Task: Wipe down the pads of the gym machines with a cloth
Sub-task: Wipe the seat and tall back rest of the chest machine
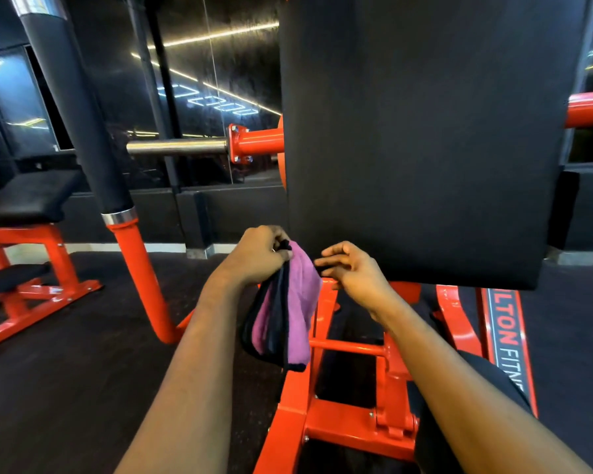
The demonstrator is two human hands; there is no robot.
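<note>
**Cloth held off the pad's lower left corner**

Cloth (288, 313), purple with a black hem, bunched at its top in the curled fingers of the left hand (259, 254). Hanging free in folds, just off the lower left corner of the pad (425, 131) and over the left rail of the orange frame (343, 425). Right hand (353, 273) just beside the cloth's upper edge, fingers half curled, tips at the hem. Pinching the hem or only near it: impossible to tell.

Pad's top edge cut off by the picture. Right edge of the pad covering the inner end of an orange bar (589, 109). Frame's far end hidden behind the pad, near end partly under the forearms. Lettering (507, 340) on the right rail cut off, only "LTON FITN" legible. Dark shape under the right forearm too dim to make out.

Open floor (65, 388) left of the frame, as far as a slanting orange post (137, 268). Bench (28, 196) beyond the post, at the picture's left edge. Steel bar (177, 147) jutting left from the pad's left edge, well above the hands.
</note>
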